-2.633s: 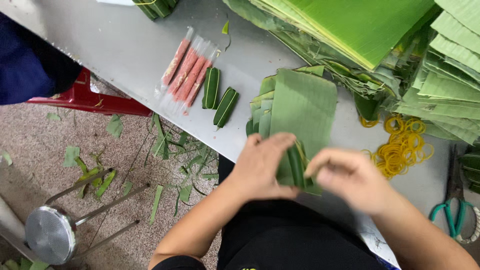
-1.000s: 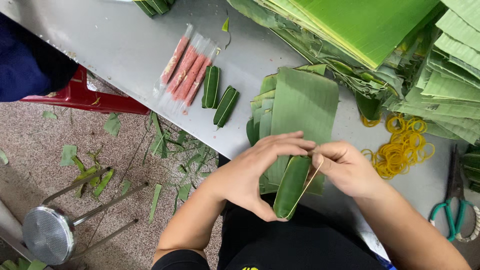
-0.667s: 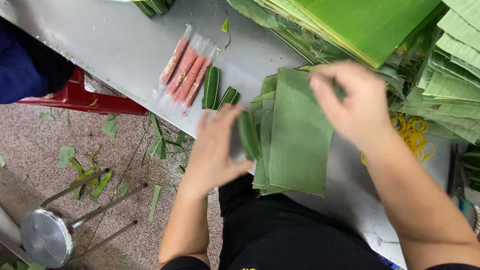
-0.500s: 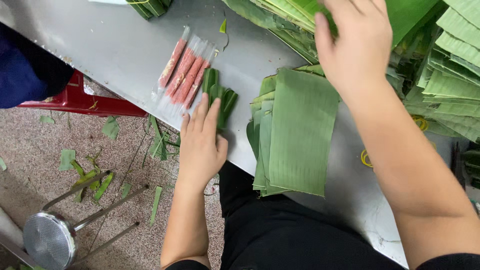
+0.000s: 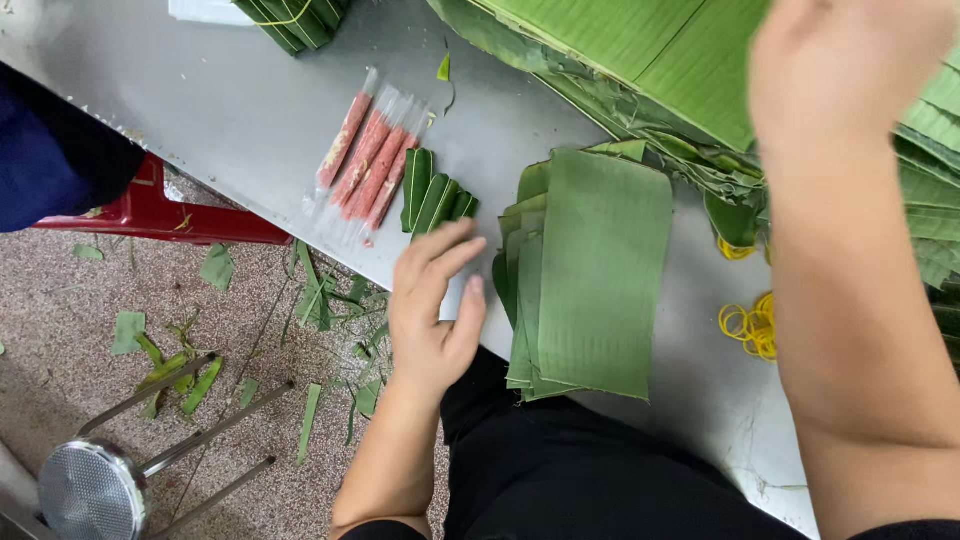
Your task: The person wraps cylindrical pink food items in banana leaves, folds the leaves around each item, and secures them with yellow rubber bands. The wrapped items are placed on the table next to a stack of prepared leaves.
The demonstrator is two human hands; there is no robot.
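My left hand (image 5: pixel 432 310) lies flat and open on the grey table (image 5: pixel 210 110), fingers pointing at three small leaf-wrapped rolls (image 5: pixel 435 200) just beyond the fingertips. Left of those rolls lie several pink sausage sticks in clear plastic (image 5: pixel 368 158). A stack of cut banana-leaf sheets (image 5: pixel 590 270) sits to the right of my left hand. My right hand (image 5: pixel 850 65) is raised at the upper right over the big pile of banana leaves (image 5: pixel 650 50); its fingers are out of the frame, and my forearm crosses the right side.
Yellow rubber bands (image 5: pixel 750 322) lie on the table right of the leaf stack. A bundle of tied leaf rolls (image 5: pixel 295 15) sits at the far edge. A red stool (image 5: pixel 160 215), a metal stool (image 5: pixel 95 485) and leaf scraps (image 5: pixel 180 370) are on the floor. A person in dark blue (image 5: pixel 45 165) is at left.
A leaf roll I held in both hands now lies with the two others. My left hand drew back and rests flat; my right hand reached up to the leaf pile.
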